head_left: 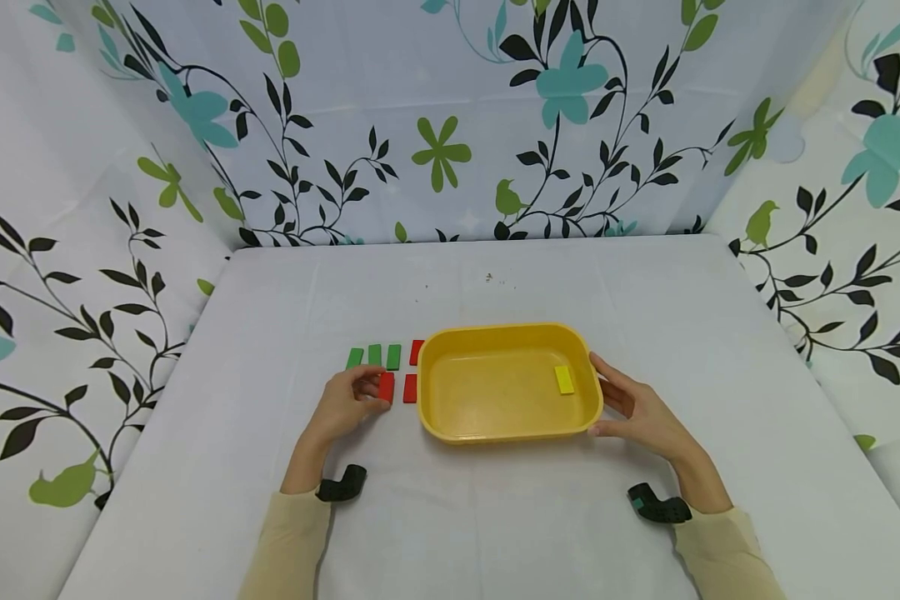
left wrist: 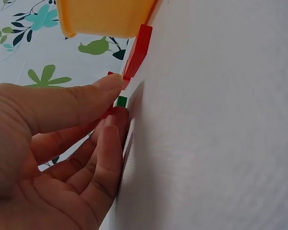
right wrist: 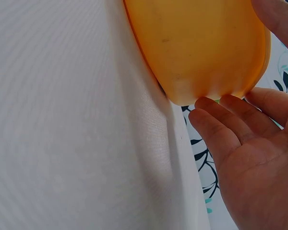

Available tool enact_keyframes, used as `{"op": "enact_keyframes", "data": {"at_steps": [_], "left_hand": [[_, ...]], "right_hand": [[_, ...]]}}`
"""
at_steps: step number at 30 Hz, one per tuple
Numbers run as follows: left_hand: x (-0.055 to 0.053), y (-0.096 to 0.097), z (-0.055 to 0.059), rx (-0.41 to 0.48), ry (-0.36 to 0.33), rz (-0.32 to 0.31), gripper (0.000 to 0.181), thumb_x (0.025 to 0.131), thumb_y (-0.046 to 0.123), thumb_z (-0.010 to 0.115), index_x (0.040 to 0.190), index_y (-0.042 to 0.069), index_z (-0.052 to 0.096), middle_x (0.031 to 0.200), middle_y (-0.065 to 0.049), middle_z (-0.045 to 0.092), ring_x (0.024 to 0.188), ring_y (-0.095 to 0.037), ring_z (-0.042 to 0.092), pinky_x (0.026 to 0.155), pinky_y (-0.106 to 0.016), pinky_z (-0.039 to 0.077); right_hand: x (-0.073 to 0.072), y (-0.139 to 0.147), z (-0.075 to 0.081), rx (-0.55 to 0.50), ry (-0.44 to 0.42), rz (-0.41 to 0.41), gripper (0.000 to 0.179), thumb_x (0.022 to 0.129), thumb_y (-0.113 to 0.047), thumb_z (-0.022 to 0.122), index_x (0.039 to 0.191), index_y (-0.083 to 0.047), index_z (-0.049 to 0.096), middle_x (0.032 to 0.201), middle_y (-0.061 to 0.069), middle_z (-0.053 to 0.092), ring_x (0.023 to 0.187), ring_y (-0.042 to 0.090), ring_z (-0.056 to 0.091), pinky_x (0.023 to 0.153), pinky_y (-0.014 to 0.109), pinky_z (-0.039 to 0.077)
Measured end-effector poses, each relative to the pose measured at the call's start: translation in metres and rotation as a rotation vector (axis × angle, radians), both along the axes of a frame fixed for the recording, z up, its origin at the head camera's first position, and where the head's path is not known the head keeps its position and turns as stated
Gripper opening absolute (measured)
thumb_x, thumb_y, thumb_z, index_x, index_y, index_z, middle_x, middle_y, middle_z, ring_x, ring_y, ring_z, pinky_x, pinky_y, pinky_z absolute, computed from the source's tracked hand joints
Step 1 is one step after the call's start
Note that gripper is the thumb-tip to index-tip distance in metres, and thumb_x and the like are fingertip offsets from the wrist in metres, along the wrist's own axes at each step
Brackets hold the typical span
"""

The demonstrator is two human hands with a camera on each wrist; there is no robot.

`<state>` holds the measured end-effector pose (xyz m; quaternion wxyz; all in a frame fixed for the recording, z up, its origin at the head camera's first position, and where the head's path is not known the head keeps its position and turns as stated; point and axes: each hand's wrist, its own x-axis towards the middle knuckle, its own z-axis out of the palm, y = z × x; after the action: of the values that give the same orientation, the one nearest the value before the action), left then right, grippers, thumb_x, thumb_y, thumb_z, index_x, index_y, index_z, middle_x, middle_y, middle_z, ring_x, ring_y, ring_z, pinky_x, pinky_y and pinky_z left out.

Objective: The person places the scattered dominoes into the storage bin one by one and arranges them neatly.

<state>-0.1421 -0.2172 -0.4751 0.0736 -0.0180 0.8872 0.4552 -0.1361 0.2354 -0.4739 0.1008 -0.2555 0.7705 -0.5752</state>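
Note:
My left hand [head_left: 350, 400] pinches a small red block [head_left: 386, 387] between thumb and fingers, just above or on the white tabletop. In the left wrist view, thumb and fingers mostly hide that block. Two more red blocks lie just to the right, a nearer one [head_left: 410, 388] and a farther one [head_left: 417, 352], beside a yellow tray [head_left: 510, 437]. Behind my left hand stands a row of green blocks [head_left: 375, 355]. My right hand [head_left: 637, 412] touches the tray's right end, fingers fairly straight and spread, thumb at the near corner. A yellow block [head_left: 564, 380] lies inside the tray.
A white cloth [head_left: 480, 517] covers the table, with small dark specks near its back. Patterned curtains [head_left: 450, 108] with leaves and birds hang behind and along both sides. Dark straps or devices [head_left: 342, 483] sit on both wrists.

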Motion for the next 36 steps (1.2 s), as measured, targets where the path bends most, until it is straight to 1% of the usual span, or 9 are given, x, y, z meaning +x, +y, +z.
{"op": "enact_keyframes", "data": {"at_steps": [7, 12, 17, 21, 26, 29, 33, 36], "left_hand": [[0.000, -0.001, 0.006, 0.063, -0.027, 0.022, 0.050, 0.081, 0.001, 0.076, 0.128, 0.004, 0.061, 0.112, -0.015, 0.062, 0.093, -0.022, 0.060, 0.076, -0.021, 0.051], [0.002, -0.003, 0.015, 0.126, -0.008, 0.031, 0.052, 0.080, 0.001, 0.077, 0.129, 0.002, 0.060, 0.112, -0.017, 0.062, 0.091, -0.022, 0.061, 0.072, -0.017, 0.052], [0.004, -0.001, 0.031, 0.177, 0.045, 0.016, 0.053, 0.081, 0.001, 0.077, 0.130, 0.000, 0.059, 0.112, -0.020, 0.061, 0.088, -0.019, 0.062, 0.071, -0.015, 0.052], [0.004, 0.007, 0.047, 0.216, 0.082, -0.006, 0.051, 0.081, 0.004, 0.077, 0.129, 0.002, 0.060, 0.111, -0.019, 0.060, 0.085, -0.016, 0.062, 0.072, -0.016, 0.053], [0.002, 0.026, 0.067, 0.261, 0.112, -0.036, 0.049, 0.081, 0.003, 0.077, 0.127, 0.002, 0.061, 0.108, -0.020, 0.061, 0.084, -0.018, 0.064, 0.074, -0.016, 0.054], [0.000, 0.045, 0.076, 0.251, 0.111, -0.039, 0.047, 0.081, 0.003, 0.077, 0.126, 0.004, 0.063, 0.107, -0.018, 0.062, 0.083, -0.020, 0.063, 0.072, -0.016, 0.054], [-0.003, 0.074, 0.085, 0.244, 0.099, -0.059, 0.047, 0.079, 0.004, 0.079, 0.123, 0.006, 0.065, 0.104, -0.015, 0.063, 0.081, -0.020, 0.061, 0.070, -0.016, 0.053], [-0.007, 0.097, 0.087, 0.259, 0.087, -0.082, 0.047, 0.078, 0.003, 0.080, 0.122, 0.007, 0.065, 0.103, -0.015, 0.064, 0.079, -0.019, 0.060, 0.069, -0.018, 0.053]], "right_hand": [[0.000, 0.001, -0.002, 0.001, -0.002, -0.001, 0.094, 0.080, 0.000, 0.077, 0.154, 0.000, 0.020, 0.158, 0.029, 0.018, 0.129, -0.010, 0.043, 0.099, 0.009, 0.038], [0.000, 0.001, -0.002, 0.000, -0.006, -0.003, 0.094, 0.080, 0.000, 0.077, 0.154, 0.000, 0.020, 0.158, 0.029, 0.018, 0.129, -0.010, 0.044, 0.099, 0.008, 0.038], [0.000, 0.001, -0.002, 0.001, -0.007, -0.009, 0.094, 0.079, 0.000, 0.078, 0.154, 0.000, 0.021, 0.158, 0.028, 0.018, 0.128, -0.010, 0.044, 0.099, 0.009, 0.039], [0.000, 0.000, -0.002, 0.006, -0.007, -0.014, 0.094, 0.079, -0.001, 0.078, 0.154, 0.000, 0.021, 0.158, 0.028, 0.019, 0.127, -0.010, 0.045, 0.099, 0.008, 0.039], [0.000, 0.000, -0.002, 0.008, -0.014, -0.016, 0.094, 0.079, -0.002, 0.078, 0.154, -0.001, 0.022, 0.158, 0.027, 0.020, 0.127, -0.010, 0.045, 0.099, 0.008, 0.039], [0.000, 0.000, -0.002, 0.003, -0.016, -0.013, 0.094, 0.079, -0.002, 0.078, 0.154, -0.001, 0.022, 0.158, 0.027, 0.020, 0.127, -0.010, 0.045, 0.099, 0.008, 0.039], [0.000, 0.000, -0.002, -0.001, -0.011, -0.010, 0.094, 0.079, -0.001, 0.078, 0.154, -0.001, 0.021, 0.158, 0.028, 0.020, 0.127, -0.010, 0.045, 0.099, 0.009, 0.039], [0.000, 0.001, -0.002, 0.002, -0.009, -0.010, 0.094, 0.079, -0.002, 0.078, 0.155, -0.002, 0.021, 0.158, 0.027, 0.020, 0.127, -0.010, 0.045, 0.099, 0.009, 0.039]]}}
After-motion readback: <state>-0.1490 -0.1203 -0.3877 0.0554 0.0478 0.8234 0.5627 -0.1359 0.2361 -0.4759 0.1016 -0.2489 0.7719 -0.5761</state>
